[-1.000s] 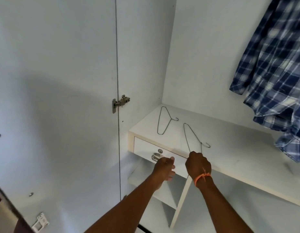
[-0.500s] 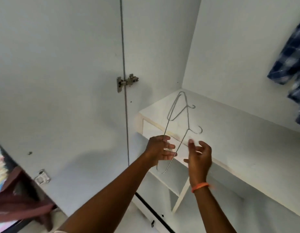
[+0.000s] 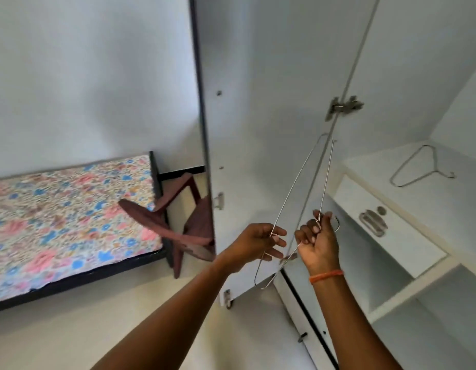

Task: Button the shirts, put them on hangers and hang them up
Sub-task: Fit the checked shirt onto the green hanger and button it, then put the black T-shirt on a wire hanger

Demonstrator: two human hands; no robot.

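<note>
Gripping wire hanger (image 3: 298,182) between hands: left (image 3: 254,243), right (image 3: 318,245).

A silver wire hanger (image 3: 298,188), white wardrobe door (image 3: 258,129), floral pink-and-blue bedsheet (image 3: 57,209), dark brown chair (image 3: 178,222), orange wristband (image 3: 326,275).

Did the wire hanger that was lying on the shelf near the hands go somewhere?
Yes. That wire hanger came up off the white shelf, toward the person, and both hands now hold it in front of the wardrobe door. The other hanger stayed there.
</note>
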